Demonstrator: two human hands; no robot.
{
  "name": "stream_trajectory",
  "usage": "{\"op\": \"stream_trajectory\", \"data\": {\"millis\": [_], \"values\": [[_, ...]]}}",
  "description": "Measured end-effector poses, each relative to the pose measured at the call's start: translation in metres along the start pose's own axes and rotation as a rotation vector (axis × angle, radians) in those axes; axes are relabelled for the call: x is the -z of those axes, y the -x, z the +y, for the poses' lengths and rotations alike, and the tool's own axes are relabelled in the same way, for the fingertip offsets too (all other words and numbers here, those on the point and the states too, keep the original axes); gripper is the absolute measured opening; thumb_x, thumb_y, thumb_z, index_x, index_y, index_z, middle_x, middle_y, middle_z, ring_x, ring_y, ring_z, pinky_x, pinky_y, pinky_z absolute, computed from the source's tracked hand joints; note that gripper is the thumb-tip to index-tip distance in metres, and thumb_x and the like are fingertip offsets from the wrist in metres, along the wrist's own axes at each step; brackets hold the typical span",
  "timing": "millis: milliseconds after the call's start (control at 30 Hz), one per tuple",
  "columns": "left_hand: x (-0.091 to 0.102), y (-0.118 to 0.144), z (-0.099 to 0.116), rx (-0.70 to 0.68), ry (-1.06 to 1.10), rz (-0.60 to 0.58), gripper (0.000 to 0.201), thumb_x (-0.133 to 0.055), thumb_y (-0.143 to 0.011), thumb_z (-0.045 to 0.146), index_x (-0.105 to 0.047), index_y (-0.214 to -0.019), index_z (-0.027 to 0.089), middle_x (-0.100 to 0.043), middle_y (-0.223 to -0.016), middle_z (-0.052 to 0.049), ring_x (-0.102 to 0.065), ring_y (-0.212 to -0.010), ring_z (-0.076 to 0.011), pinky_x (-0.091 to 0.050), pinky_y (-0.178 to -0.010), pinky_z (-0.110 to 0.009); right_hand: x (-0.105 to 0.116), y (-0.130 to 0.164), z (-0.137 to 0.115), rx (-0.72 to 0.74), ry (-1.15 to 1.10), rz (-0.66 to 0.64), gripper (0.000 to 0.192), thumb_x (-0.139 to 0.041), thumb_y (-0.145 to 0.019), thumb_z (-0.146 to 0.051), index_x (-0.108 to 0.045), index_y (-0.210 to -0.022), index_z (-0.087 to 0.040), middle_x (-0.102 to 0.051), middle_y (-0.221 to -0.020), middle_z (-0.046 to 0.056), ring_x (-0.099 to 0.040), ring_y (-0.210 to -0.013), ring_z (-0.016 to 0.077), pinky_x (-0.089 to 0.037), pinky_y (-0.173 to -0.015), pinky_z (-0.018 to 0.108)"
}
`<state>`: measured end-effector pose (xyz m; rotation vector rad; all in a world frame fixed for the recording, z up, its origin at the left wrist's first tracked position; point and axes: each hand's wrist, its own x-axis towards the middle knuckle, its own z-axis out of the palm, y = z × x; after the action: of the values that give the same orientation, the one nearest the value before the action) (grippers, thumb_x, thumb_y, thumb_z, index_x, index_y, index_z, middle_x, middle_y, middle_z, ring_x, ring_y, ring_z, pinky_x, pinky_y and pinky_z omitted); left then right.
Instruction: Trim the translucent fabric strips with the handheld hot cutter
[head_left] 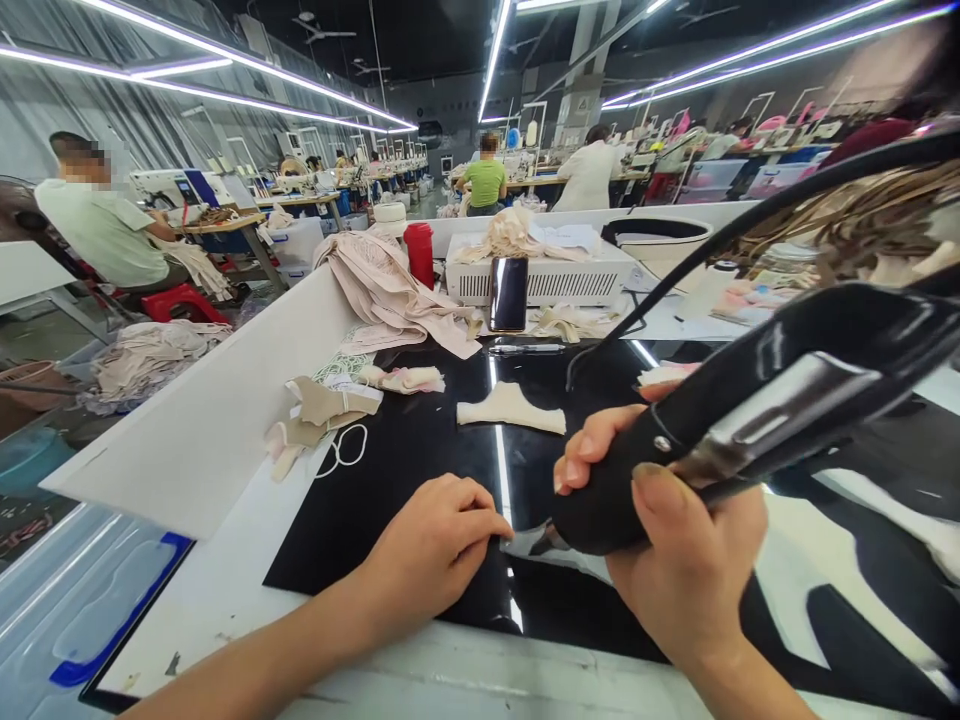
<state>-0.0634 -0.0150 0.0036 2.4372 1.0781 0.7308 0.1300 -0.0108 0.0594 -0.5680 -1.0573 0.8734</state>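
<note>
My right hand [675,540] is wrapped round a black corded hand tool [750,400] with a silver lever along its side. The tool's narrow tip [546,540] points down and left, close to my left fingertips. My left hand [435,545] rests on the glossy black board [360,530], thumb and fingers together at the end of a thin, clear strip [581,558]. Part of this strip is hidden behind the tool and my right hand. Further back on the board lies a cream, curved fabric piece [511,408].
A white panel [217,420] borders the left side. Fabric scraps [322,410] lie beside white elastic loops [349,446]. At the back are a pen [527,349], a phone [509,293], a vented white box [555,270] and a red cup [420,254]. Large cream pieces [810,540] lie right.
</note>
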Motion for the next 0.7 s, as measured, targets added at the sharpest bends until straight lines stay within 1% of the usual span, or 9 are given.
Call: {"op": "stream_trajectory", "data": {"millis": [100,233,333,400,467,500,600,700], "values": [[0.000,0.004,0.003,-0.089,-0.028,-0.018,0.032,-0.055,-0.100,0.001,-0.076,-0.111,0.022,-0.072,-0.109,-0.004,-0.065,-0.099,-0.0200,-0.051,-0.090,-0.034,0.015,0.000,-0.012,0.019,0.031,0.037,0.043,-0.089,-0.087,-0.044,-0.064,-0.119,-0.030,-0.071,-0.082,-0.004,-0.065,-0.063,0.0165,-0.059,-0.058,0.031],[0.003,0.008,0.010,-0.161,0.004,-0.074,0.031,-0.056,-0.099,0.000,-0.075,-0.110,0.022,-0.072,-0.108,-0.003,-0.066,-0.098,-0.0189,-0.053,-0.092,-0.033,0.032,0.000,-0.023,0.038,0.070,0.068,0.041,-0.090,-0.085,-0.043,-0.066,-0.116,-0.029,-0.071,-0.080,-0.004,-0.064,-0.062,0.0172,-0.059,-0.057,0.031],[0.009,0.003,0.011,-0.205,-0.002,-0.133,0.026,-0.055,-0.105,0.006,-0.073,-0.114,0.022,-0.073,-0.108,-0.004,-0.068,-0.099,-0.0193,-0.054,-0.093,-0.033,0.038,0.000,-0.025,0.033,0.090,0.072,0.040,-0.089,-0.086,-0.043,-0.066,-0.116,-0.029,-0.071,-0.080,-0.004,-0.065,-0.063,0.0174,-0.059,-0.058,0.032],[0.014,-0.005,0.008,-0.224,-0.001,-0.185,0.022,-0.055,-0.108,0.012,-0.070,-0.122,0.021,-0.074,-0.114,-0.006,-0.069,-0.107,-0.0213,-0.055,-0.101,-0.036,0.039,0.000,-0.024,0.027,0.097,0.071,0.040,-0.088,-0.087,-0.042,-0.065,-0.117,-0.029,-0.071,-0.081,-0.004,-0.064,-0.064,0.0173,-0.058,-0.058,0.031],[0.017,-0.016,0.006,-0.231,0.042,-0.246,0.022,-0.060,-0.108,0.016,-0.065,-0.129,0.021,-0.074,-0.126,-0.007,-0.068,-0.120,-0.0234,-0.052,-0.112,-0.041,0.039,-0.001,-0.023,0.033,0.100,0.070,0.038,-0.087,-0.089,-0.041,-0.064,-0.117,-0.030,-0.071,-0.082,-0.004,-0.065,-0.064,0.0171,-0.059,-0.058,0.032],[0.019,-0.021,0.005,-0.225,0.073,-0.274,0.026,-0.065,-0.107,0.018,-0.063,-0.132,0.021,-0.073,-0.132,-0.008,-0.066,-0.127,-0.0245,-0.050,-0.117,-0.043,0.039,-0.001,-0.022,0.039,0.103,0.069,0.038,-0.087,-0.089,-0.041,-0.064,-0.118,-0.030,-0.072,-0.083,-0.004,-0.065,-0.064,0.0170,-0.059,-0.058,0.032],[0.019,-0.032,0.005,-0.179,0.157,-0.364,0.047,-0.080,-0.099,0.023,-0.060,-0.141,0.024,-0.070,-0.144,-0.008,-0.056,-0.145,-0.0282,-0.043,-0.126,-0.048,0.039,0.001,-0.020,0.044,0.117,0.062,0.037,-0.086,-0.091,-0.042,-0.064,-0.119,-0.031,-0.073,-0.085,-0.004,-0.067,-0.065,0.0167,-0.059,-0.061,0.032],[0.016,-0.036,0.006,-0.124,0.182,-0.472,0.064,-0.085,-0.095,0.028,-0.055,-0.151,0.027,-0.065,-0.153,-0.008,-0.044,-0.158,-0.0305,-0.030,-0.134,-0.057,0.039,0.003,-0.020,0.039,0.118,0.065,0.038,-0.086,-0.091,-0.043,-0.065,-0.120,-0.031,-0.072,-0.086,-0.004,-0.067,-0.066,0.0163,-0.059,-0.061,0.032]]}}
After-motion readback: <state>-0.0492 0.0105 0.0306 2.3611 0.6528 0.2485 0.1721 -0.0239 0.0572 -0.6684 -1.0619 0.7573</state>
